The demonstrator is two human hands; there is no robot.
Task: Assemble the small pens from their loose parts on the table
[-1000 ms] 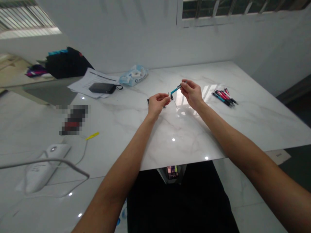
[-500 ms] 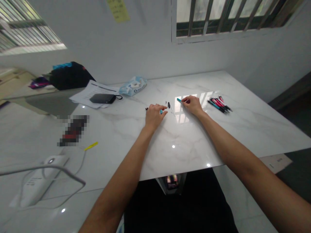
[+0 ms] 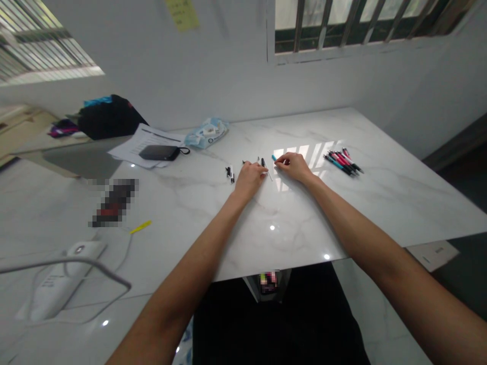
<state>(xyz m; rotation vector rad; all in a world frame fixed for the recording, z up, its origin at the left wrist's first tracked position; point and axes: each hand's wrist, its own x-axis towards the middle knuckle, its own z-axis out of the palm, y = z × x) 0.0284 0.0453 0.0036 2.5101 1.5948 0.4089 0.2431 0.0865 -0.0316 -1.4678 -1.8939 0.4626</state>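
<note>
My right hand [image 3: 292, 166] pinches a teal pen barrel [image 3: 274, 157] just above the white marbled table. To its left, my left hand [image 3: 250, 178] is closed, its fingertips at a thin white pen refill [image 3: 270, 176]. Behind those fingertips lies a short black pen part [image 3: 263, 162]. Small black and white pen pieces [image 3: 230, 174] rest on the table left of my left hand. Part of the table under this hand is hidden.
Several assembled pens [image 3: 343, 162] lie in a bunch at the right. Toward the back left are a wipes packet [image 3: 207, 133], papers [image 3: 129, 144] and a black power bank [image 3: 160, 152]. A white power strip [image 3: 63, 284] with a cable lies front left.
My left hand has moved right and its fingers have closed at the refill, uncovering pen pieces on its left. My right hand with the teal barrel has shifted slightly left.
</note>
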